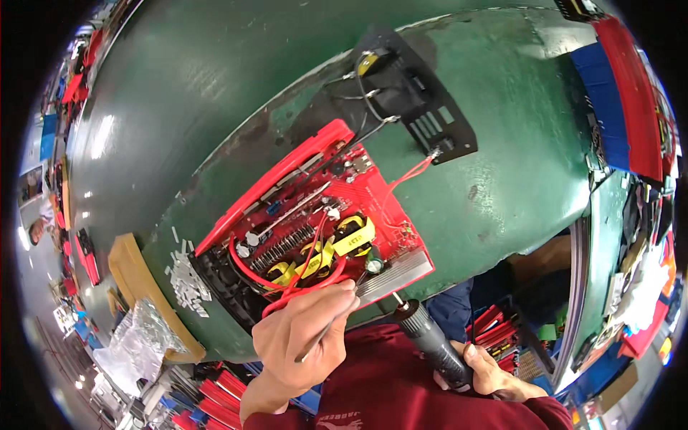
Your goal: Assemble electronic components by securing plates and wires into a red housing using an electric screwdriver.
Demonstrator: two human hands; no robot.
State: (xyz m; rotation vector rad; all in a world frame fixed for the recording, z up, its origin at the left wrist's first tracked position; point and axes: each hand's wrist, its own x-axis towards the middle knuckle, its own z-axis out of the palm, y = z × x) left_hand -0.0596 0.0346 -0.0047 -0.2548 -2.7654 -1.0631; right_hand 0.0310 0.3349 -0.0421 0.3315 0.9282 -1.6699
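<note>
On the green bench lies an opened red power device (383, 236) with a red circuit board, yellow-taped coils (355, 236), red cables and a ribbed grey heat sink (394, 276). Wires join it to a black end panel (423, 93) lying beyond it. My left hand (301, 337) is closed at the device's near edge, beside the red cables, pinching a thin metal tool (314, 344); its tip is hidden. My right hand (481, 369) is wrapped round a black electric screwdriver (430, 340), whose bit points at the heat sink's near edge.
White small strips (188, 283) lie in a pile left of the device. A yellow tray (147, 294) and crumpled clear plastic (140, 340) sit at the left edge. Red casings (631, 100) stand far right, and red parts (494, 330) lie below the bench. Another person is at far left.
</note>
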